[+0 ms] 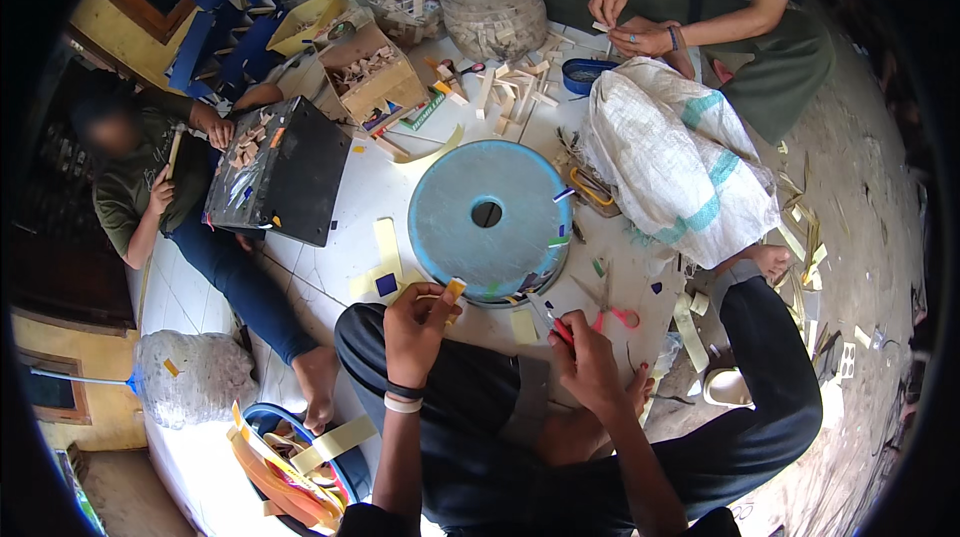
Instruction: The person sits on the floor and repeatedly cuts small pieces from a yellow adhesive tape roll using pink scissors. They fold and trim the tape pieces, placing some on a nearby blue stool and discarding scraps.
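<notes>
My left hand (413, 335) is closed on a small wooden piece with a yellow-orange end (453, 290), held above my lap. In my right hand (590, 365) is a slim red-handled tool (563, 331) whose thin metal tip points up and left; its exact kind is hard to make out. The two hands are apart. Just beyond them stands a round blue-grey disc (450, 192) with a hole in its middle, small coloured scraps at its near rim. Scissors with pink-red handles (626, 317) lie right of it. A dark blue square scrap (386, 284) lies left of it.
A white sack (690, 157) lies at right. Wooden pieces (515, 92) and a cardboard box (385, 87) are at the back. A person at left holds a hammer (174, 152) over a black box (300, 177); another works at back right. A scrap-filled bucket (350, 472) stands lower left.
</notes>
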Demonstrator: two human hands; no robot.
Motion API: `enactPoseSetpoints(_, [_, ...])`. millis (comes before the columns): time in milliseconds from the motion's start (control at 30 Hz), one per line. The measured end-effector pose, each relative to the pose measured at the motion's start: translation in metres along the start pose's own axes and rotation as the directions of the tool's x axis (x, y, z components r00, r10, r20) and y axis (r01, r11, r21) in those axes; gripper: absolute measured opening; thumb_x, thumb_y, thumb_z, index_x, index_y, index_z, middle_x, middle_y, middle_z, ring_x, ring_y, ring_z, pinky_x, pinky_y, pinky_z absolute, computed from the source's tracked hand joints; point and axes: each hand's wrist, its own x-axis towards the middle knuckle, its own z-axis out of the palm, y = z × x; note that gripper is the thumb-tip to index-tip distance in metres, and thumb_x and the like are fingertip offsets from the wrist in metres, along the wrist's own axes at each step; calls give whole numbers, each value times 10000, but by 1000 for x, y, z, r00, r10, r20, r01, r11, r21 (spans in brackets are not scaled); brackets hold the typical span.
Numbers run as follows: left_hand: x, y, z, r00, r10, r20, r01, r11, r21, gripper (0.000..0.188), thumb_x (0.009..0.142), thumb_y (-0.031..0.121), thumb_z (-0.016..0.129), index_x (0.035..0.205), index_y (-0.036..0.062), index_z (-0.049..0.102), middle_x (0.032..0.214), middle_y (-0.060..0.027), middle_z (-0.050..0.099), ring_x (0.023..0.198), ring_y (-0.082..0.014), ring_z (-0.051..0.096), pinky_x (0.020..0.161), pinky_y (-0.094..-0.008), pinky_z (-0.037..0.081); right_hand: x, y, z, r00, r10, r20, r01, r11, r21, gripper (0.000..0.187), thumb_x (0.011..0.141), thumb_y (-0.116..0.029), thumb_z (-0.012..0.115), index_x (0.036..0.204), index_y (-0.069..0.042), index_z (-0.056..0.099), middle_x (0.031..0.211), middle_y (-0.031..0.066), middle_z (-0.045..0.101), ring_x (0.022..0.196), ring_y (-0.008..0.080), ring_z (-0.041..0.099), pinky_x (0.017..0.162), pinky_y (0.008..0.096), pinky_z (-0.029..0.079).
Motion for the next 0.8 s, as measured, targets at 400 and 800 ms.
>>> enactPoseSetpoints(400, [6,-10,-10,998,-1,66,11,989,-145,196,1001,112,662,1015,-77,714,838,-83,740,786,-117,695,761,-245,523,18,-61,2,983,-180,34,177,982,65,220,974,-75,620,1182,-21,574,923,211,693,824,418,685,706,476,545])
enactPoseSetpoints(800, [-28,10,36,985,-120,123,151,948,-281,206,1025,170,636,1025,-29,688,851,-51,763,576,-10,451,536,-203,367,31,-59,-3,997,11,-77,5,977,211,261,970,-48,608,1225,-8,569,968,233,703,885,429,698,708,448,542])
